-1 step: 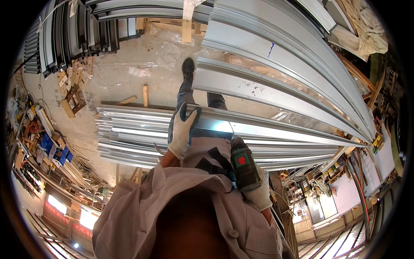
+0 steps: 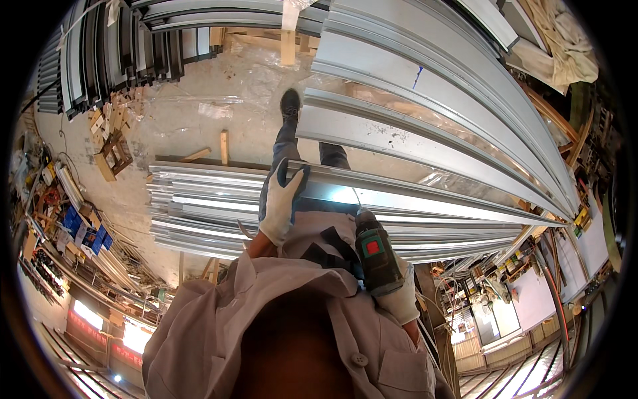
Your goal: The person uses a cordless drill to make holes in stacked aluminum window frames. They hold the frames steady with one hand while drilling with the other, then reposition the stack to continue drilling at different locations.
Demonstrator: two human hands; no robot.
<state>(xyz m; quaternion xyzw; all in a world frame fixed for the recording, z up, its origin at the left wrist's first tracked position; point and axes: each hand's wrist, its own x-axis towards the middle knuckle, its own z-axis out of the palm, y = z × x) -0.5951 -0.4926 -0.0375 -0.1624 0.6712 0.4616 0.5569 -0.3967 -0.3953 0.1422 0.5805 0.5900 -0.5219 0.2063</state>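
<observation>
My left hand, in a white glove with blue-grey fingertips, is closed at the near end of a long silver metal profile. The thumb and fingers lie to either side of its edge. In my right hand, also gloved, is a dark cordless drill with a green and red panel on top. Its thin bit points away from me and reaches the face of the profile, where a bright bluish light shines. The drill's body hides most of my right fingers.
More metal profiles lie stacked beneath and left of my hands. Wide silver profiles run off to the right beyond my legs. Wood offcuts and a wooden block sit on the floor. Dark profiles stand at far left.
</observation>
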